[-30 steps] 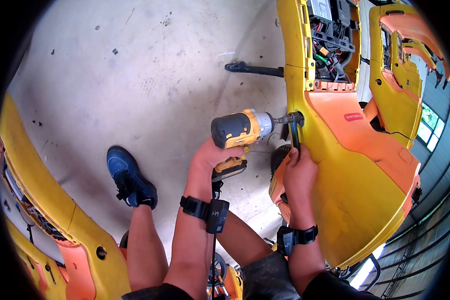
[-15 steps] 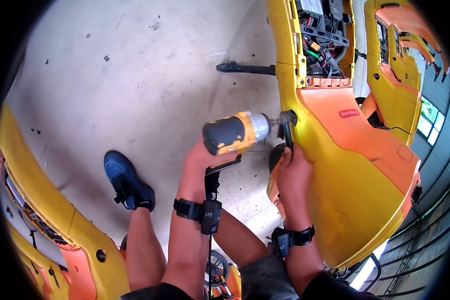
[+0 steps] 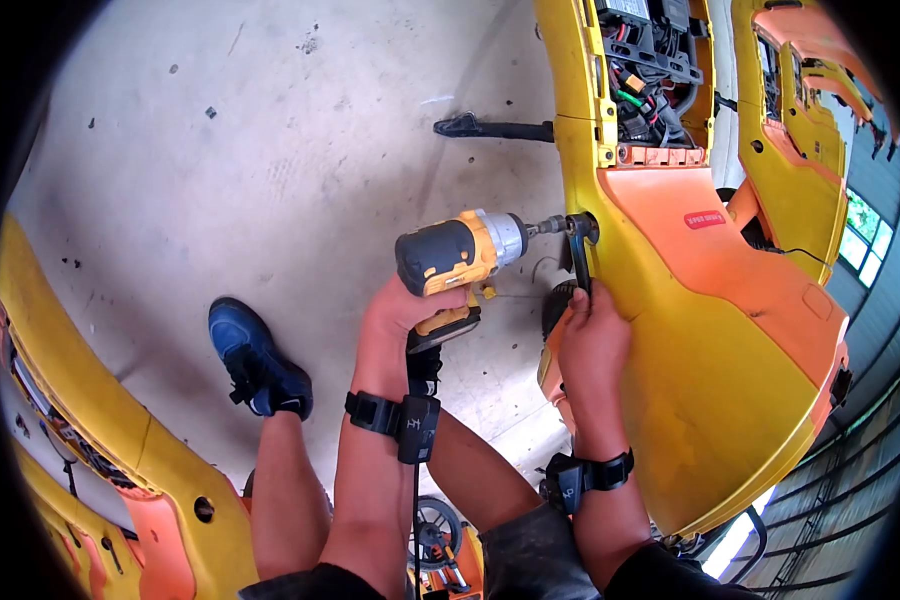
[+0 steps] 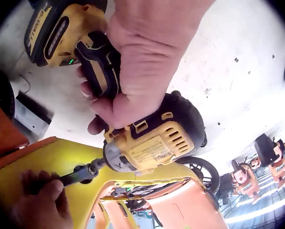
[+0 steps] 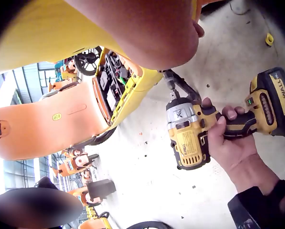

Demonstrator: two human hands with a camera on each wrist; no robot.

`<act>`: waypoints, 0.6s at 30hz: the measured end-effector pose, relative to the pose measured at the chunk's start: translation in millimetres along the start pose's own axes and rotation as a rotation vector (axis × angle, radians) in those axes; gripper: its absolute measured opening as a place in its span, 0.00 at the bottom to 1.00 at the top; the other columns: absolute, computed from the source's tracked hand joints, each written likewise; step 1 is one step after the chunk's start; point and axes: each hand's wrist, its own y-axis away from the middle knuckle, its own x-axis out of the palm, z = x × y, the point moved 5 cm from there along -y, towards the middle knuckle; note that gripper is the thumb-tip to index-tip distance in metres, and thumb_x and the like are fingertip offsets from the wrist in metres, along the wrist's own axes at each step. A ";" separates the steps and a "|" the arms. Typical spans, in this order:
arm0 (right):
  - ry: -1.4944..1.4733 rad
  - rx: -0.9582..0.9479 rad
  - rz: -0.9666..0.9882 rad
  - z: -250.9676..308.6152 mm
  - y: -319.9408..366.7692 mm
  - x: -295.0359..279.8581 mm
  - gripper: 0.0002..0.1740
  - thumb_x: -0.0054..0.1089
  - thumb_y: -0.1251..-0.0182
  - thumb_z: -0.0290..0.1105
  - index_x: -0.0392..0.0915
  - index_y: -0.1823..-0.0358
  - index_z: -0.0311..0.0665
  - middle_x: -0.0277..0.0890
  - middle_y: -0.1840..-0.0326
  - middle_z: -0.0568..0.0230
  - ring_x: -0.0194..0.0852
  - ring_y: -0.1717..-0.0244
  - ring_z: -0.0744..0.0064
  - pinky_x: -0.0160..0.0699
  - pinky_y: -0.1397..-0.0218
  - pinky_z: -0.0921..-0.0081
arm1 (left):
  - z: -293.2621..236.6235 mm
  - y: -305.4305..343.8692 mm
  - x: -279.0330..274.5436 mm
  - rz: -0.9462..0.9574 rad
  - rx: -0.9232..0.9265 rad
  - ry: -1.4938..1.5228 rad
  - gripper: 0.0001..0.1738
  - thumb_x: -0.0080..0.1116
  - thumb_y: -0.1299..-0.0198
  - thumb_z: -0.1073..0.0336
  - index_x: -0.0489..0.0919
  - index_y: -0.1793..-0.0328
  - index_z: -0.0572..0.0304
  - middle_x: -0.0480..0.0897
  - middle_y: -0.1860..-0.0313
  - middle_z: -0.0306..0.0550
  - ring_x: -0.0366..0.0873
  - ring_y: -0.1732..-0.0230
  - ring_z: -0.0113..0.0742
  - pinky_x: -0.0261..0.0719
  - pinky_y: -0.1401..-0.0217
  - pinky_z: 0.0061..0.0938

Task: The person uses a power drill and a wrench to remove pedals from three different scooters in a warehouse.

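Note:
In the head view my left hand [image 3: 400, 310] grips the yellow and black power tool [image 3: 450, 255], its shaft pointing right at a dark wrench [image 3: 580, 262]. My right hand [image 3: 595, 345] pinches the wrench's lower end; its head is at a round hole in the yellow body panel [image 3: 690, 370]. The left wrist view shows the tool's tip [image 4: 98, 163] at the wrench head, with my right hand [image 4: 44, 202] around the handle. My right hand [image 5: 156, 38] looms large in the right wrist view and hides the wrench.
A black stand [image 3: 500, 130] juts from the yellow frame over the concrete floor [image 3: 270, 150]. Exposed wiring [image 3: 650, 100] fills the frame's upper opening. Another yellow and orange vehicle [image 3: 160, 470] is at lower left, and more [image 3: 795, 150] stand at upper right. My shoe [image 3: 260, 355] is left.
The power tool's body dipped toward the panel, then drew back slightly left, showing more of its shaft. Both hands keep their grips. The whole head view has shifted a little.

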 end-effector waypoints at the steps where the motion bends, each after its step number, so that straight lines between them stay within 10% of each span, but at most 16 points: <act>1: 0.002 -0.007 0.001 -0.2 0.9 1.4 0.11 0.52 0.29 0.31 0.76 0.55 0.30 0.77 0.69 0.37 0.77 0.65 0.35 0.74 0.63 0.49 | -1.8 1.6 1.5 -0.002 -0.003 -0.001 0.31 0.76 0.62 0.76 0.80 0.45 0.58 0.84 0.54 0.38 0.80 0.51 0.29 0.78 0.45 0.28; 18: -0.004 -0.019 -0.008 -1.9 -1.1 2.8 0.10 0.52 0.29 0.31 0.76 0.58 0.30 0.77 0.70 0.38 0.76 0.66 0.35 0.73 0.64 0.48 | -5.4 -11.6 -3.0 0.049 0.136 -0.126 0.36 0.76 0.63 0.78 0.78 0.42 0.58 0.83 0.50 0.38 0.79 0.48 0.29 0.76 0.41 0.28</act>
